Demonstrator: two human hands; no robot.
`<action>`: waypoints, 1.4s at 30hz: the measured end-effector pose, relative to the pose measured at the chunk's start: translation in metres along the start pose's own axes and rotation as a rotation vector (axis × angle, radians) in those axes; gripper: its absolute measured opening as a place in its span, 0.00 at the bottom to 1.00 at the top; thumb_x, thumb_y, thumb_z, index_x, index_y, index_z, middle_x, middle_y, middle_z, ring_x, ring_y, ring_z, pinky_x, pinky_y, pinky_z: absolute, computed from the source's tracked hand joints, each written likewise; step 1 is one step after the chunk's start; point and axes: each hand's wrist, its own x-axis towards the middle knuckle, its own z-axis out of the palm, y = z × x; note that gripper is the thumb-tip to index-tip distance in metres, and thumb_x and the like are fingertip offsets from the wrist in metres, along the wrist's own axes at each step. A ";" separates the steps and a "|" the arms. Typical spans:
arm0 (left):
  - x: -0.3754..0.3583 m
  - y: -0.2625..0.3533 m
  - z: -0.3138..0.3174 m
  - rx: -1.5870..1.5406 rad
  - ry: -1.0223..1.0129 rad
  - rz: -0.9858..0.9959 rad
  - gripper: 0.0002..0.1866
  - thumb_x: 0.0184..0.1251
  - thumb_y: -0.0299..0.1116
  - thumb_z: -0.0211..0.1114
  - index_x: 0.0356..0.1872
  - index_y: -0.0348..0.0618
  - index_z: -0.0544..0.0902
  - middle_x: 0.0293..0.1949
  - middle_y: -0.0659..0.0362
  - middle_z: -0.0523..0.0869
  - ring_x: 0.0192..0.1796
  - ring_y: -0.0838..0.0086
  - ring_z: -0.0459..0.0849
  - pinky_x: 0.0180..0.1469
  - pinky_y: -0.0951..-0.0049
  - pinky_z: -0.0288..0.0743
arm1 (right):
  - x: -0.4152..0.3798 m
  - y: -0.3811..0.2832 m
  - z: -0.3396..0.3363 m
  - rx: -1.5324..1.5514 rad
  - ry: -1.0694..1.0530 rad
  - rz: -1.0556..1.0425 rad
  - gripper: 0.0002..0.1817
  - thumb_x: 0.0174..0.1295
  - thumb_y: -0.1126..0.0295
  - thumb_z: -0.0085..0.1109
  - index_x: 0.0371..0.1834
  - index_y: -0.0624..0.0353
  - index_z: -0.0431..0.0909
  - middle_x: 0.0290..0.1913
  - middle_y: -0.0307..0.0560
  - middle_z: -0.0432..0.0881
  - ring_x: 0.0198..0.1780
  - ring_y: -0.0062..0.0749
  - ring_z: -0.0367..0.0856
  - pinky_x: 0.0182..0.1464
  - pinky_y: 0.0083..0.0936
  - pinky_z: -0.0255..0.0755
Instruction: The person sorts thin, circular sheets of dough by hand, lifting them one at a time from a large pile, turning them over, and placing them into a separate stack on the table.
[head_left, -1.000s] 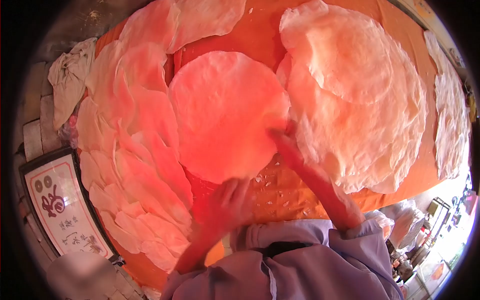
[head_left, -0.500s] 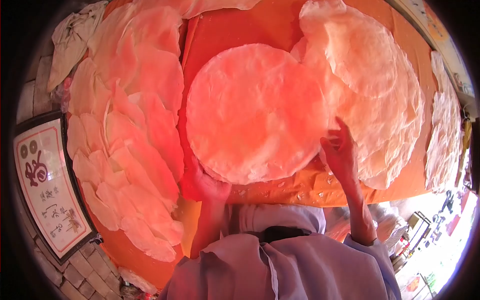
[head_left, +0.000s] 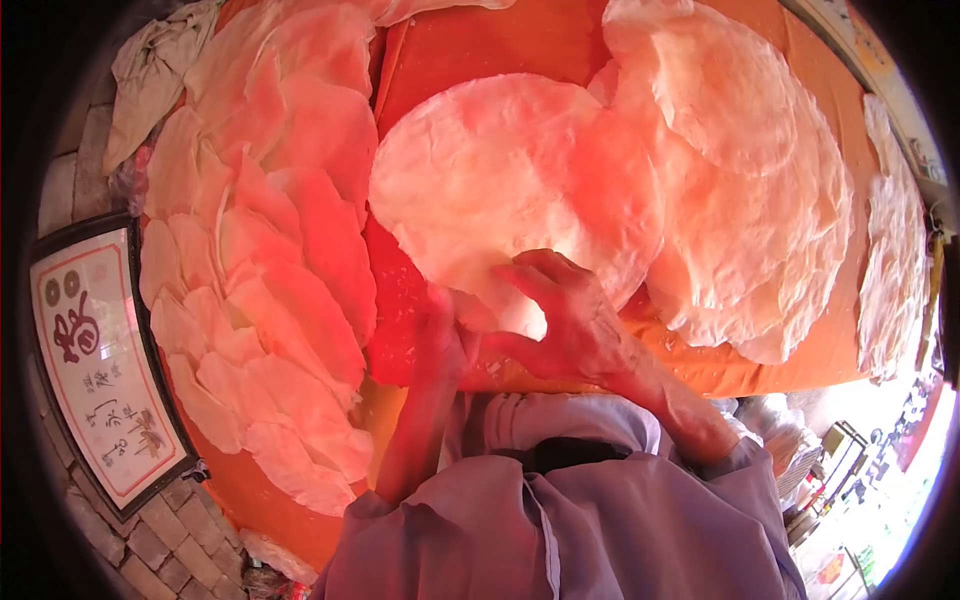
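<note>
A large, thin round sheet [head_left: 500,170] lies in the middle of the orange-red cloth [head_left: 500,45], its near edge close to my body. My left hand [head_left: 452,330] is at that near edge on the left, the edge between its fingers and thumb. Over the near edge reaches my right hand [head_left: 565,320], its thumb and fingers curved apart around a bright patch of the sheet. Whether the right fingertips touch the sheet cannot be made out.
Overlapping thin sheets [head_left: 290,270] spread along the left. More round sheets [head_left: 750,200] are piled on the right, and another stack [head_left: 890,240] lies at the far right. A framed sign [head_left: 110,370] leans at the left by a brick floor [head_left: 165,535].
My right hand has moved left from the sheet's right side to its near edge. The left hand has shifted slightly right and up, and the sheet's near edge looks lifted and bent.
</note>
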 end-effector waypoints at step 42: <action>0.076 0.030 0.124 0.327 -0.186 0.145 0.28 0.75 0.50 0.49 0.64 0.37 0.68 0.49 0.51 0.81 0.46 0.64 0.82 0.46 0.62 0.80 | 0.015 0.037 -0.115 0.871 0.194 0.098 0.17 0.63 0.67 0.55 0.52 0.65 0.75 0.42 0.49 0.83 0.48 0.34 0.81 0.49 0.33 0.76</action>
